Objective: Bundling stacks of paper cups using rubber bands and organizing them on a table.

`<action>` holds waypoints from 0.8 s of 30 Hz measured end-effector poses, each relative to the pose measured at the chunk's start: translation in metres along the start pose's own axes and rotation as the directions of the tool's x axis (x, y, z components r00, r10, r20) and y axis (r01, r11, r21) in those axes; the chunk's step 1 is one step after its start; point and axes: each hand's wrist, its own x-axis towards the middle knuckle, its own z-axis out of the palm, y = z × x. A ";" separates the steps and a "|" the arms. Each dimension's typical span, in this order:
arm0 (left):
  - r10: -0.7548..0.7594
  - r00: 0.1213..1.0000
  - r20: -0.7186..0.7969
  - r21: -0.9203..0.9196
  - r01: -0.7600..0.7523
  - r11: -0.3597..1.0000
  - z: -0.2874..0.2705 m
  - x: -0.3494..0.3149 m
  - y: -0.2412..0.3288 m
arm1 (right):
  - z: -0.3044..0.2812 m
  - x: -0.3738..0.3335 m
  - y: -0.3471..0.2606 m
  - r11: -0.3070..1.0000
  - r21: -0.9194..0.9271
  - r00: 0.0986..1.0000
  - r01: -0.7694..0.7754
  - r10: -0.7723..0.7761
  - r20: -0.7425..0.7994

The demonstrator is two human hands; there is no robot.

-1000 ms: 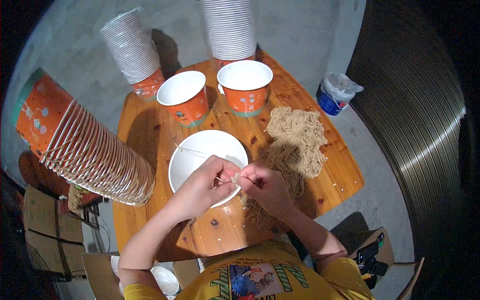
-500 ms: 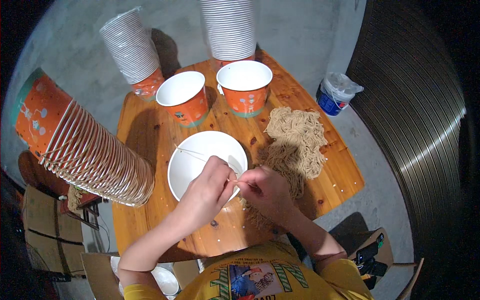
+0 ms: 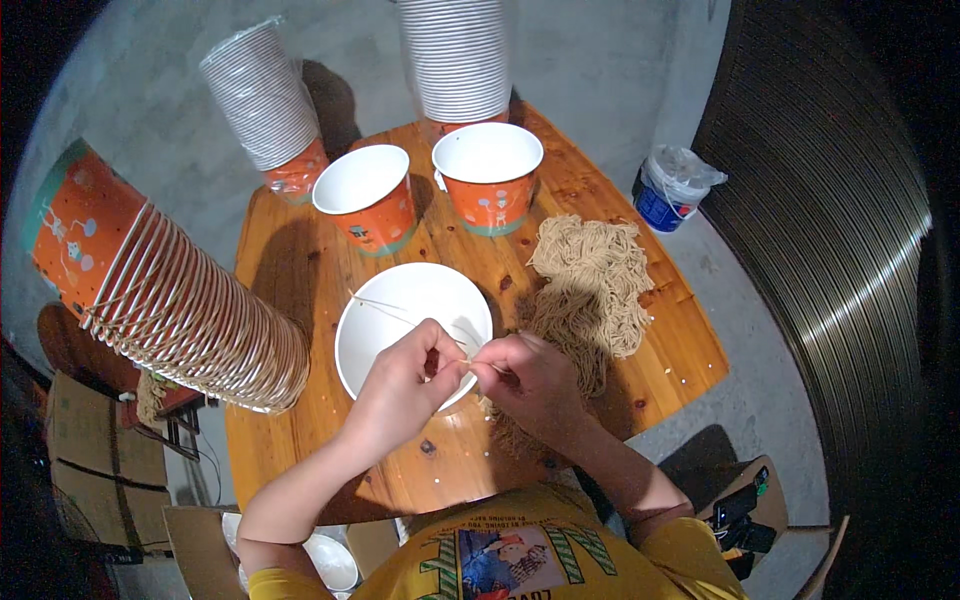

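A paper bucket [image 3: 375,335] stands in front of me, its white inside facing up. A thin tan cord [image 3: 372,301] passes by its far left rim and runs down across the opening towards my hands. Over the near right rim, my left hand [image 3: 405,378] pinches the cord between thumb and forefinger. My right hand [image 3: 537,385] pinches it too, the fingertips of both hands almost touching. Any knot between them is too small to make out. Just right of my right hand lies a heap of tan cords [image 3: 592,262], its near part in shadow.
Two orange paper buckets [image 3: 365,205] stand further back on the wooden table [image 3: 680,370]. Behind them rise two plastic-wrapped stacks of buckets [image 3: 458,60]. A tall leaning stack of corded buckets [image 3: 200,310] is at the left. On the floor at right sits a blue-and-white pail [image 3: 668,195].
My left fingers have opened into a rounder pinch, and the fingertips of both hands have shifted slightly left. The bucket has moved barely, if at all.
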 end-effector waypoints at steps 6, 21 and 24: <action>-0.049 0.999 0.009 -0.086 0.050 0.995 0.000 0.001 0.000 | 0.001 0.000 0.001 1.000 0.021 0.999 0.007 -0.006 -0.048; -0.106 0.989 0.102 -0.465 0.141 0.874 0.001 0.007 0.000 | 0.005 -0.002 -0.002 0.990 0.084 0.991 -0.111 0.116 -0.062; -0.161 0.978 0.134 -0.529 0.208 0.823 0.000 0.009 -0.003 | 0.006 -0.006 -0.001 0.973 0.152 0.984 -0.173 0.179 -0.024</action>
